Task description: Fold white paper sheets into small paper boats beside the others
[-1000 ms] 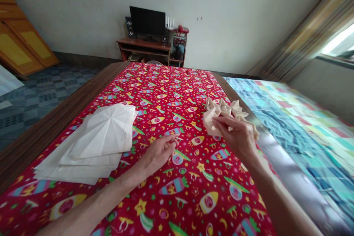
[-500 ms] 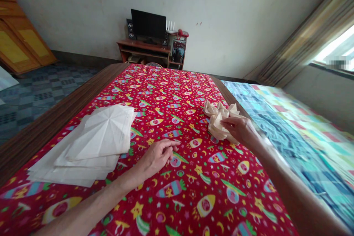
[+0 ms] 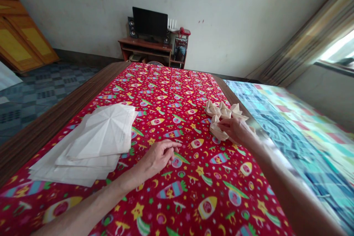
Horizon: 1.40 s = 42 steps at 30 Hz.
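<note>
The right hand [image 3: 235, 129] reaches to a cluster of folded cream paper pieces [image 3: 212, 110] on the right side of the red printed cloth [image 3: 171, 90], its thumb and index finger drawn close together at the nearest folded piece [image 3: 217, 131]; the fingertips meet the paper, but whether they grip it or only rest against it cannot be told. Three pointed pieces stand in a row just beyond the knuckles, and the hand hides part of the cluster. The left hand [image 3: 162, 155] lies on the cloth near the middle, half open and loosely curled, the index finger extended, with nothing in its hold. To its left sits a stack of white paper sheets [image 3: 107, 127], unevenly layered, the top one marked with creases radiating from a centre. Brown wood-grain strips border the cloth on both sides, and checked bedding [image 3: 276, 118] spreads at the right. Against the far wall, a black monitor [image 3: 150, 24] stands on a brown desk [image 3: 146, 44], with a red telephone [image 3: 184, 32] beside it.
</note>
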Each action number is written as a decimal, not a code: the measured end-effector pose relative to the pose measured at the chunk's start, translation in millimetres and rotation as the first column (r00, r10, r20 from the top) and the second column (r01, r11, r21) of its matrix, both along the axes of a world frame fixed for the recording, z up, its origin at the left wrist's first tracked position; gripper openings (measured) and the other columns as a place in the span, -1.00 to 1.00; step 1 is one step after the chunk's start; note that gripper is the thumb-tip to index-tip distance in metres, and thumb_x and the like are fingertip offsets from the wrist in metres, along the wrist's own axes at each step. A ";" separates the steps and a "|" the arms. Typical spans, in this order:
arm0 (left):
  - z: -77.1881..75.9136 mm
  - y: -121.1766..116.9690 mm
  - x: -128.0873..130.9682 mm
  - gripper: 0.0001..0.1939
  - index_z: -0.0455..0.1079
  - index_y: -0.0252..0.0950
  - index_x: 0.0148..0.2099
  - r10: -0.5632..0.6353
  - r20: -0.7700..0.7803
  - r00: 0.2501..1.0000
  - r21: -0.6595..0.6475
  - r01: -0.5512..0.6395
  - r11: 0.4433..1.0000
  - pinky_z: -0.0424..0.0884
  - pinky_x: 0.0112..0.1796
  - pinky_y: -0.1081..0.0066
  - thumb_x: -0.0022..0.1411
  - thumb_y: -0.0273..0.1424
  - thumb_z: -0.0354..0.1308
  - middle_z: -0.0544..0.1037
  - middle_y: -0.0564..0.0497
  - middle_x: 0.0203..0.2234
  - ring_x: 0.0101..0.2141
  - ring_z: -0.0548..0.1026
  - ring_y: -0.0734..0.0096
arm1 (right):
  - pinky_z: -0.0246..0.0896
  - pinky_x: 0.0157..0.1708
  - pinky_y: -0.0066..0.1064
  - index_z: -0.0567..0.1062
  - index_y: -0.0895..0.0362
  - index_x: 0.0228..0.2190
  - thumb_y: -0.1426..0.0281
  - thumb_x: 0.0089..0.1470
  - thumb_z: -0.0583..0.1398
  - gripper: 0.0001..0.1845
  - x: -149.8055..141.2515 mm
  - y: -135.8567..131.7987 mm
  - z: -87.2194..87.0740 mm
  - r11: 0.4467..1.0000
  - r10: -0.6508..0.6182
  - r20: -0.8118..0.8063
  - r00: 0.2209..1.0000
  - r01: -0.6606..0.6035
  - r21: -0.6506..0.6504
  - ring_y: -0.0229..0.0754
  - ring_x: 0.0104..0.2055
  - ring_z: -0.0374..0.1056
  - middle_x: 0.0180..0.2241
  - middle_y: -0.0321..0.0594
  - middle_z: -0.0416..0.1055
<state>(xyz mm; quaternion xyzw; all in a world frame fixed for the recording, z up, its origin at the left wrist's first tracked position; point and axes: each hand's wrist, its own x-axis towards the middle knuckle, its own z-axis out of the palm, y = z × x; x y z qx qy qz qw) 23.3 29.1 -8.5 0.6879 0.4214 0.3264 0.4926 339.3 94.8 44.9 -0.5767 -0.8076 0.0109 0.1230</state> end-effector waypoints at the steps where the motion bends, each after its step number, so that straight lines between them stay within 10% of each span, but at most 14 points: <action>1: 0.4 -0.2 0.1 -0.64 0.44 -0.37 -0.06 -0.002 -0.001 1.000 -0.001 0.002 1.000 0.29 -0.59 0.61 0.23 -0.40 -0.10 0.47 -0.01 -0.39 -0.62 0.36 0.65 | -0.15 -0.63 -0.48 0.52 0.16 -0.55 0.27 0.08 0.06 -0.65 0.0 1.1 -1.2 1.000 0.005 0.001 1.000 -0.005 -0.003 -0.35 -0.67 0.08 -0.69 -0.29 0.29; 12: -3.6 -0.3 -1.0 -0.64 0.45 -0.34 -0.05 -0.015 -0.047 0.999 0.096 0.020 0.995 0.33 -0.55 0.62 0.24 -0.49 -0.12 0.49 0.00 -0.36 -0.60 0.38 0.66 | -0.06 -0.60 -0.49 0.56 0.14 -0.47 0.29 0.11 0.07 -0.69 -8.9 -0.4 1.6 1.000 -0.011 0.021 1.000 0.010 0.024 -0.31 -0.63 0.24 -0.63 -0.25 0.41; 16: 1.0 -3.9 -1.6 -0.65 0.45 -0.31 -0.05 -0.006 -0.101 0.995 0.204 0.026 0.979 0.37 -0.48 0.58 0.28 -0.50 -0.12 0.51 0.00 -0.37 -0.56 0.42 0.62 | -0.01 -0.59 -0.47 0.57 0.13 -0.40 0.25 0.13 0.08 -0.68 -27.5 -22.6 17.0 0.950 -0.097 -0.083 0.992 0.117 0.290 -0.27 -0.58 0.31 -0.58 -0.24 0.46; 24: 38.4 2.0 -67.2 -0.68 0.37 -0.23 0.05 0.204 -0.328 0.922 0.653 0.066 0.755 0.38 -0.04 0.33 0.29 -0.49 -0.04 0.47 -0.05 -0.13 -0.10 0.44 0.38 | 0.18 -0.45 -0.51 0.53 0.15 -0.32 0.37 0.21 0.05 -0.74 -88.9 -87.9 -16.5 0.946 0.292 -0.232 0.928 -0.244 0.215 -0.29 -0.48 0.40 -0.45 -0.20 0.51; 30: 18.2 -3.7 -154.7 -0.56 0.33 -0.20 0.08 0.423 -0.513 0.746 0.661 0.029 0.750 0.33 0.04 0.14 0.17 -0.19 0.15 0.40 -0.12 0.01 0.01 0.38 0.12 | 0.16 -0.49 -0.50 0.51 0.14 -0.34 0.34 0.23 0.02 -0.71 -94.3 -90.8 -51.0 0.973 0.233 -0.279 0.932 -0.223 0.067 -0.28 -0.49 0.36 -0.46 -0.20 0.47; 35: 1.3 -14.9 -156.5 -0.51 0.30 -0.27 0.10 0.470 -0.592 0.655 0.609 -0.019 0.793 0.28 0.07 0.11 0.17 -0.17 0.10 0.34 -0.16 0.08 0.08 0.31 0.10 | 0.20 -0.45 -0.47 0.48 0.15 -0.31 0.34 0.24 -0.01 -0.71 -94.5 -90.7 -49.4 0.970 0.241 -0.276 0.930 -0.235 0.057 -0.25 -0.46 0.37 -0.45 -0.18 0.46; 42: -6.7 -8.7 -158.3 -0.47 0.28 -0.29 0.12 0.460 -0.507 0.729 0.596 -0.090 0.798 0.27 0.09 0.17 0.17 -0.13 0.08 0.33 -0.17 0.09 0.08 0.32 0.13 | 0.22 -0.46 -0.47 0.46 0.13 -0.29 0.35 0.24 -0.02 -0.73 -94.9 -91.5 -49.6 0.966 0.259 -0.264 0.929 -0.246 0.082 -0.25 -0.46 0.37 -0.44 -0.18 0.45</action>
